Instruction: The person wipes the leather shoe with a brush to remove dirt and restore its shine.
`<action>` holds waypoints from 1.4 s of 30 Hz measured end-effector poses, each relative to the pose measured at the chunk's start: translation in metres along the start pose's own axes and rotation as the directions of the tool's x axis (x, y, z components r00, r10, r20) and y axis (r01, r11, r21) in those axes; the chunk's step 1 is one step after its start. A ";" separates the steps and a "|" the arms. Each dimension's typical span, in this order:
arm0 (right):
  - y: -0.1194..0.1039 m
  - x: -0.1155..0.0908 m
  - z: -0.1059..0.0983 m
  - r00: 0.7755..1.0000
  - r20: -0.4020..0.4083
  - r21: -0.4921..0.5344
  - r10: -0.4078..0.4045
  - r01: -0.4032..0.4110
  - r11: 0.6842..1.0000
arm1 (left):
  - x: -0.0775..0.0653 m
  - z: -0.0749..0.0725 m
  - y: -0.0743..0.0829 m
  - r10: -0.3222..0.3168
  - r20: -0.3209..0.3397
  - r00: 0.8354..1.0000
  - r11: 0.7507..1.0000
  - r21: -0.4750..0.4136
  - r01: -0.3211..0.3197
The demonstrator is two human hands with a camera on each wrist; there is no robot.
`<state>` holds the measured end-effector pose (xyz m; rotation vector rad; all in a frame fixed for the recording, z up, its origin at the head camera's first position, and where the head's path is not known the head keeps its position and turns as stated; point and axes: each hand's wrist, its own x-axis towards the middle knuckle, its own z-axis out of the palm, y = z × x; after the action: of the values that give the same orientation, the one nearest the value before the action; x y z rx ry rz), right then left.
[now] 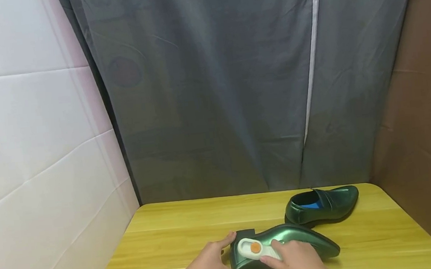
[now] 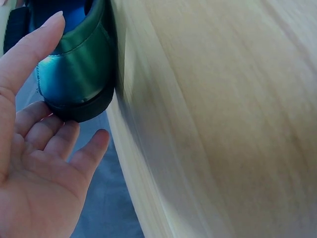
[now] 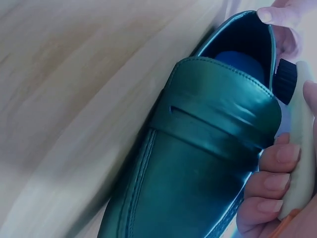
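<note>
A shiny dark green loafer (image 1: 291, 233) lies tipped on its side on the table, toe pointing right. My left hand (image 1: 211, 261) holds it by the heel. In the left wrist view the thumb lies at the collar and fingertips touch the bottom of the heel (image 2: 81, 106). My right hand (image 1: 299, 258) grips a white shoe brush (image 1: 248, 249) with an orange spot on its back. Short black bristles (image 3: 285, 82) of the brush face the loafer's side near the heel; whether they press on the leather is hard to tell.
A second dark green loafer (image 1: 337, 203) with a blue insole stands upright behind the first, toward the right. The yellow wooden table (image 1: 163, 241) is bordered by a grey curtain (image 1: 205, 109) behind, a white panel (image 1: 38, 137) at left and a brown one (image 1: 422, 125) at right.
</note>
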<state>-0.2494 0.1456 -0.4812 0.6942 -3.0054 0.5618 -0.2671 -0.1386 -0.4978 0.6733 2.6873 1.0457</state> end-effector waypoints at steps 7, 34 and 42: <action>0.008 -0.007 -0.004 0.997 -0.051 -0.010 0.054 -0.054 0.998 | 0.002 0.000 0.001 -0.011 -0.001 1.000 1.000 -0.013 0.011; 0.027 -0.019 -0.012 0.987 -0.034 0.043 0.157 -0.155 0.987 | 0.002 0.000 -0.003 0.000 0.022 1.000 1.000 -0.004 0.000; 0.027 -0.020 -0.012 0.987 -0.037 0.043 0.158 -0.156 0.987 | 0.001 0.000 -0.002 -0.005 0.015 1.000 1.000 -0.023 0.005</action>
<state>-0.2433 0.1811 -0.4807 0.4432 -3.0368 0.6339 -0.2687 -0.1392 -0.4995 0.6670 2.6585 1.0647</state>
